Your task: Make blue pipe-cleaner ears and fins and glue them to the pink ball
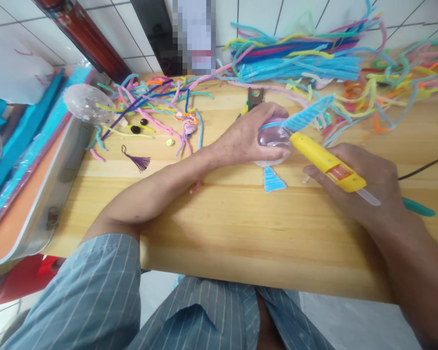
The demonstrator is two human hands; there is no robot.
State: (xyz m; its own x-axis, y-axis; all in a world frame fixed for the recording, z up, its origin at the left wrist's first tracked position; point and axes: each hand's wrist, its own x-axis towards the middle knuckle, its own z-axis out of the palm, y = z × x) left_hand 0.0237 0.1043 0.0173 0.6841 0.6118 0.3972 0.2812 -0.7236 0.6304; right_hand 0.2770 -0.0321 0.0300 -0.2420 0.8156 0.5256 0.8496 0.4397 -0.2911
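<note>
My left hand is wrapped round a clear, rounded plastic piece with pink and blue strands along its top. A blue striped strip slants up to the right from that piece. Just below it, a small blue wedge shows against the wood. My right hand grips a yellow glue gun, a clear glue stick poking out of its back end. The gun's tip is close to where the strip meets the clear piece; whether they touch is unclear.
Pipe cleaners are heaped along the back wall, with more loose ones at back left. Pliers lie behind my left hand. A purple tassel and black beads are at left, beside a bin. A dark cord runs right.
</note>
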